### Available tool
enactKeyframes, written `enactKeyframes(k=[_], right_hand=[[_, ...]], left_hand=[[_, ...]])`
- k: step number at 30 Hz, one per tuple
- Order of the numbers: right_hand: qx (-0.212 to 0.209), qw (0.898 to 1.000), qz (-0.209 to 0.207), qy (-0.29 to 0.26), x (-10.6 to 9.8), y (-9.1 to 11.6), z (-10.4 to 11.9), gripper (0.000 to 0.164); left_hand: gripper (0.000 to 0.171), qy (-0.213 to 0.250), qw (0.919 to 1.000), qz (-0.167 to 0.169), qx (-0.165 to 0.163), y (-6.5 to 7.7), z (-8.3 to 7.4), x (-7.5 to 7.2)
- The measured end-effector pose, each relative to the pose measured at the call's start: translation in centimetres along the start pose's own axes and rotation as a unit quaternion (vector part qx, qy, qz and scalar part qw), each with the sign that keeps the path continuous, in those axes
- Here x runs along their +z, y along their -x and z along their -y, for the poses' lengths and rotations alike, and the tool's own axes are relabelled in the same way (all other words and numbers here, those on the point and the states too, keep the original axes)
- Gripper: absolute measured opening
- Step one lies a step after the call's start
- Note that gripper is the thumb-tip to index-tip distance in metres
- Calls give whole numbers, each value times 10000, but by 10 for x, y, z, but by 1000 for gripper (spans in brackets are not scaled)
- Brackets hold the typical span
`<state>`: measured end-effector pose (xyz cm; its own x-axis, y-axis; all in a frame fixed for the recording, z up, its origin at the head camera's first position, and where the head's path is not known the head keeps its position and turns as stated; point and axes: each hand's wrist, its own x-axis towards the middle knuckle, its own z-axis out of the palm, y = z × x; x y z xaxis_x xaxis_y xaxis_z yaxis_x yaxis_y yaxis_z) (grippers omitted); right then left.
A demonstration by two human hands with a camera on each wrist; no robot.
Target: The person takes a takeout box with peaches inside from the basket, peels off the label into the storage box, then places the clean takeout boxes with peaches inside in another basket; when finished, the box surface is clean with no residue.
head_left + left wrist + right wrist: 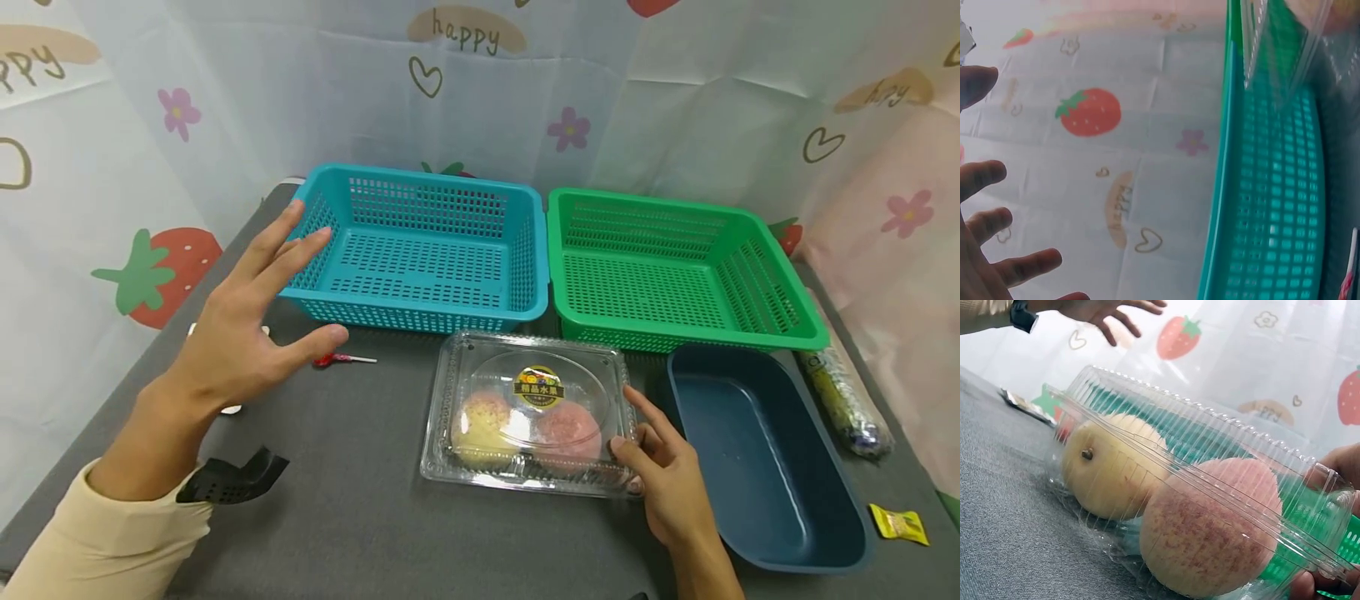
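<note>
A clear plastic clamshell box (480,367) lies lid-down shut on the grey table, a round black-and-gold label (538,387) on its top. Inside sit a round yellowish fruit (1113,469) with a short stem and a pinkish-red fruit (1210,525), side by side. My right hand (667,479) grips the box's right edge between thumb and fingers. Over the table's left side my left hand (228,337) is raised, fingers spread, holding nothing. Below its thumb lies a red lollipop (330,360) with a white stick.
A blue basket (420,310) and a green basket (690,332) stand side by side at the back. Right of the box is a dark blue tub (750,467). Beyond it lie a long wrapped package (847,400) and a small yellow packet (898,524). A printed curtain (495,108) hangs behind.
</note>
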<state>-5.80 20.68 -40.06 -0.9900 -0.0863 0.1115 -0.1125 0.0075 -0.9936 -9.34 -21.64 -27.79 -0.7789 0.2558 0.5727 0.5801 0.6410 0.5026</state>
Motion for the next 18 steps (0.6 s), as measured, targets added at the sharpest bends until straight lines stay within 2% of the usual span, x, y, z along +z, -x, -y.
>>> enactKeyframes(k=[9, 18], right_hand=[[42, 10000, 9, -19, -1, 0, 0, 58], [0, 10000, 0, -36, 0, 1, 0, 58]], left_hand=[[80, 273, 9991, 48, 336, 5, -12, 18], [78, 648, 9972, 351, 152, 15, -14, 39]])
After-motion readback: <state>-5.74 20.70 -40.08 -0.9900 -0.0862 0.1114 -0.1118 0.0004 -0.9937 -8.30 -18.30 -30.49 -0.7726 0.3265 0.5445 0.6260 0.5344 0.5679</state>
